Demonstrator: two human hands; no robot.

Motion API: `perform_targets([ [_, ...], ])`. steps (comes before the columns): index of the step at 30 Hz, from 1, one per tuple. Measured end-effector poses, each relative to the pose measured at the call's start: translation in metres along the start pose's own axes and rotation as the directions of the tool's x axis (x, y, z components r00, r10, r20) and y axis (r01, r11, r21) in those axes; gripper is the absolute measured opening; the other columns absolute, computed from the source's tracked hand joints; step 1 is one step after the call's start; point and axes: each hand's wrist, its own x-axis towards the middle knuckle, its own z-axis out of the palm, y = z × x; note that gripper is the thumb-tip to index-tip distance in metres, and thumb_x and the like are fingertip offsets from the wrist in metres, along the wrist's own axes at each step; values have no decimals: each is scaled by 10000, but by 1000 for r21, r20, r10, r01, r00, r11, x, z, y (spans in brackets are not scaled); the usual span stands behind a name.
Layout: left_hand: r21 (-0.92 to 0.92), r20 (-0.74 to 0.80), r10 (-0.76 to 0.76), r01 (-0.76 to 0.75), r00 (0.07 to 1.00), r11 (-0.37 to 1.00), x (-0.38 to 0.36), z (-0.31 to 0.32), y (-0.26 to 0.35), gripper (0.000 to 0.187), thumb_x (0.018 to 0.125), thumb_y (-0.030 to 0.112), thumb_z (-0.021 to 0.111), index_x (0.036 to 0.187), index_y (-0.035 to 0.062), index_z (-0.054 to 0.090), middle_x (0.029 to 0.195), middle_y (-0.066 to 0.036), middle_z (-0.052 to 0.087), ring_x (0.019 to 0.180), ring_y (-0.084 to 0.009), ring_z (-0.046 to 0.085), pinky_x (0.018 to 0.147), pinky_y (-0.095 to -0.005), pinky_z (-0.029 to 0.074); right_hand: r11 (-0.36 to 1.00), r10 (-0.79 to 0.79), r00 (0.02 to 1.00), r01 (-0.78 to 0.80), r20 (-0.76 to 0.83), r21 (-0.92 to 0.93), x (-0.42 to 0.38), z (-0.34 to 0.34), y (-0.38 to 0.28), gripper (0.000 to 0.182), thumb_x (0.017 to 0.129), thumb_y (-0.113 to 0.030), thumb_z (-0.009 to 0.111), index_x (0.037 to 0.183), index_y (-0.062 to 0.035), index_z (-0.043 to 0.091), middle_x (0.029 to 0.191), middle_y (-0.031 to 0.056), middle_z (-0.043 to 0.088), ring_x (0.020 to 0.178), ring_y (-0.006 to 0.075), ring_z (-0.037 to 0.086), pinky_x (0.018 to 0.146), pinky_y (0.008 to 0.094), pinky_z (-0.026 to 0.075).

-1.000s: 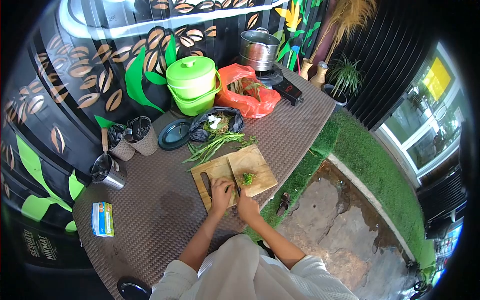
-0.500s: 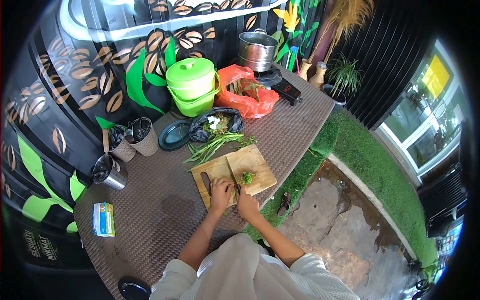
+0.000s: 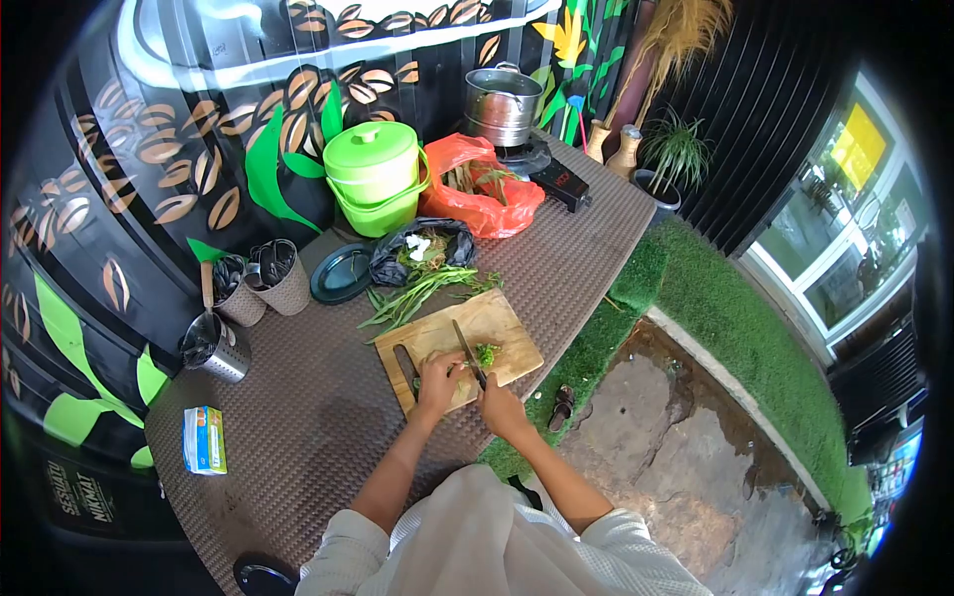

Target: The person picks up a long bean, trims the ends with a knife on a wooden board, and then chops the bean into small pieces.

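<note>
A wooden cutting board [image 3: 512,333] lies on the table in front of me, with a slot handle at its left end. My right hand [image 3: 502,409] is wrapped round the handle of a knife [image 3: 467,345], whose blade points away from me across the board. Just right of the blade sits a small heap of chopped greens [image 3: 486,354]. My left hand [image 3: 437,384] is left of the knife, fingers curled down on green stalks that it mostly hides. Beyond the board lie long leafy green stalks [image 3: 422,298].
Behind the stalks are a black plastic bag [image 3: 393,263], a dark plate [image 3: 343,273], a lime-green lidded bucket [image 3: 373,169] and a red plastic bag [image 3: 512,214]. A steel pot [image 3: 502,119] stands on a portable stove [image 3: 561,184]. Utensil holders [image 3: 278,283] and a tissue pack [image 3: 205,440] are leftward.
My right hand has moved slightly right with the knife, and the blade now stands a little apart from my left fingers. The view has shifted slightly.
</note>
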Motion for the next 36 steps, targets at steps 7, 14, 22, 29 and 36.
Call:
perform_targets([
  [7, -118, -53, -49, 42, 997, 992, -2, 6, -4, 203, 771, -19, 605, 951, 23, 521, 835, -115, 634, 850, -313, 575, 774, -423, 417, 997, 67, 996, -70, -57, -38, 6, 32, -11, 334, 925, -243, 428, 1116, 25, 371, 833, 290, 626, 787, 436, 629, 679, 520, 504],
  [14, 162, 64, 95, -105, 993, 981, -2, -14, 19, 222, 769, -15, 607, 940, 45, 478, 826, -118, 594, 835, -320, 566, 779, -424, 409, 1000, 20, 999, -19, -30, 21, 15, 17, -6, 324, 921, -244, 429, 1112, 12, 375, 843, 289, 625, 807, 453, 621, 721, 538, 485],
  [22, -94, 103, -72, 82, 992, 992, 9, -2, -14, 196, 721, -48, 646, 896, 19, 589, 806, -97, 598, 835, -271, 590, 754, -382, 452, 998, 60, 998, -59, -22, 27, 19, 22, -6, 325, 924, -262, 423, 1088, 14, 373, 831, 308, 615, 811, 475, 609, 724, 549, 475],
  [29, 137, 22, -18, 14, 1000, 991, 8, -4, -10, 90, 707, -16, 670, 794, 0, 652, 809, -109, 621, 834, -280, 541, 762, -380, 434, 999, 54, 998, -54, -18, 11, -4, 20, -13, 323, 926, -260, 423, 1087, 15, 369, 833, 307, 614, 805, 467, 613, 708, 546, 478],
  [36, 239, -8, 155, -149, 988, 959, -5, -7, 8, 84, 780, 78, 624, 802, 8, 665, 843, -117, 613, 938, -296, 531, 851, -417, 378, 998, 11, 999, -9, -36, 56, 20, 19, -10, 295, 926, -251, 429, 1054, 9, 377, 853, 301, 619, 817, 459, 615, 722, 550, 473],
])
